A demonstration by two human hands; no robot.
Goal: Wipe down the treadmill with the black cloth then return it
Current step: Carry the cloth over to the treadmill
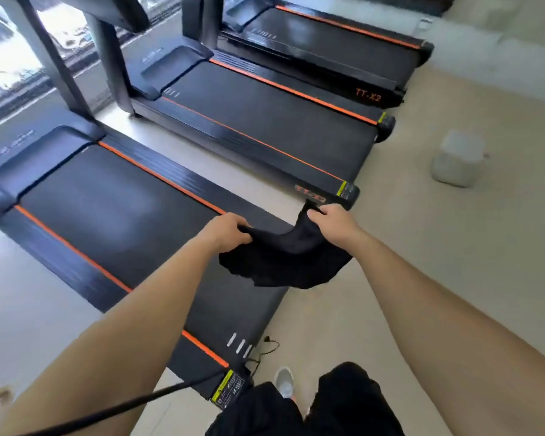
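My left grip (225, 229) and right grip (335, 220) clench the black cloth (287, 262), spread to wipe the treadmill (107, 215) at three o'clock.

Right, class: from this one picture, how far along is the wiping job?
Done: the black cloth is picked up; the left hand and right hand each grip an edge, and it sags between them over the rear end of the nearest treadmill. In hand: seemingly spreading it out. Left: no wiped part shows, so probably the wiping, and certainly returning the cloth.

belt (107, 215) open ahead, uprights (62, 70) block far end, floor gap (233, 171) beside second treadmill (271, 127)
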